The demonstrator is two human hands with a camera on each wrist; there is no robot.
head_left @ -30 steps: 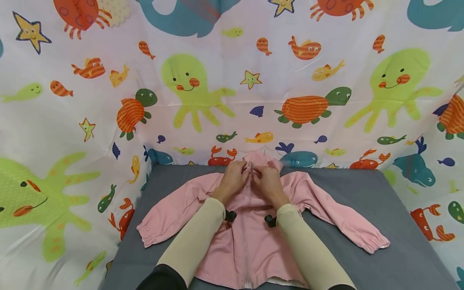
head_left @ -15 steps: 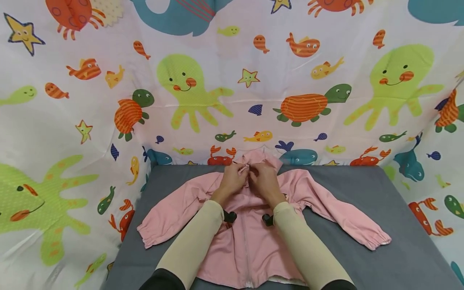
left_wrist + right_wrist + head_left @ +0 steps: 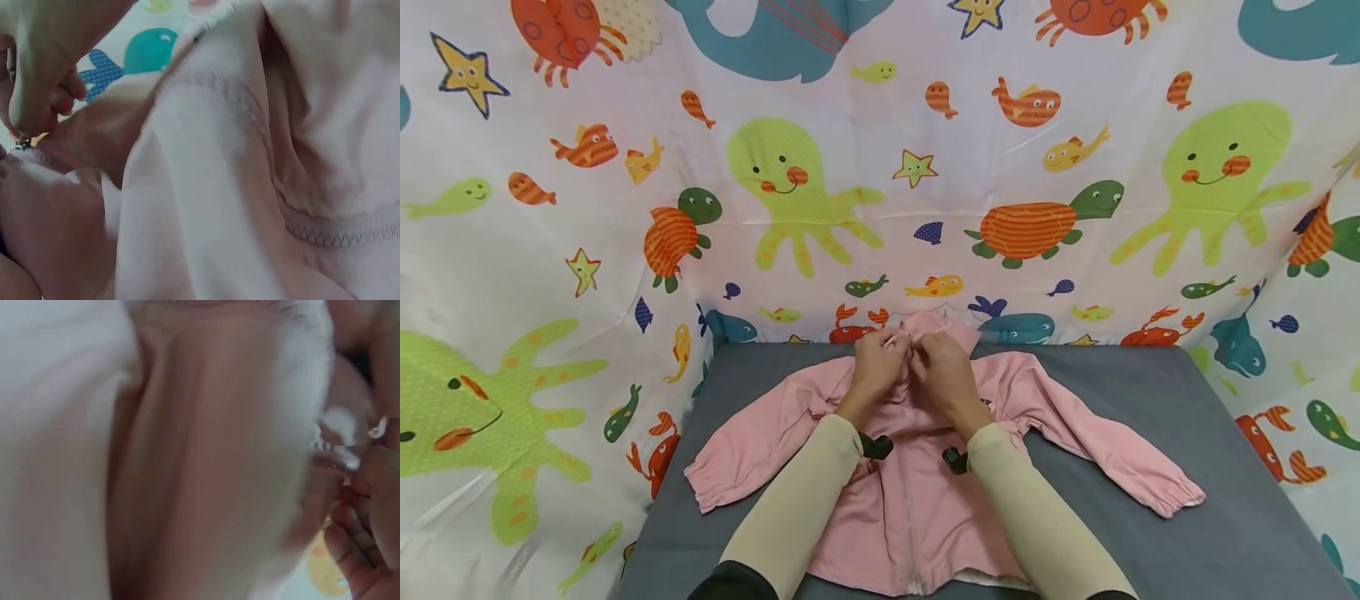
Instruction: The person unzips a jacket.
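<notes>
In the head view, a pink jacket [image 3: 868, 537] lies front up on the grey desk [image 3: 1135, 392], its upper edge at the hands and its body spread out below them, toward the person. One sleeve [image 3: 760, 433] slants away beyond the left hand [image 3: 876, 367], the other beyond the right hand [image 3: 945, 367]; both end in gathered cuffs. The zip [image 3: 911, 525] runs down from between the forearms to the hem, where a strip of pale lining shows under the right forearm. Both hands have curled fingers and pinch the jacket at its collar, side by side. Past them hangs a white cloth [image 3: 853, 167] printed with sea animals.

In the left wrist view, fingers [image 3: 37, 106] pinch at a small metal piece [image 3: 24, 144] on the pink fabric. Folds fill the space beside them, with zigzag stitching along a seam.

In the right wrist view, blurred fabric covers most of the space beside bent fingers [image 3: 359, 540], with small white bits near their tips.

Compared with a second ago, the right hand sits slightly further left, baring a small dark mark [image 3: 986, 403] beside its wrist. A pale edge shows at the left fingertips, and the sleeves lie as before.
</notes>
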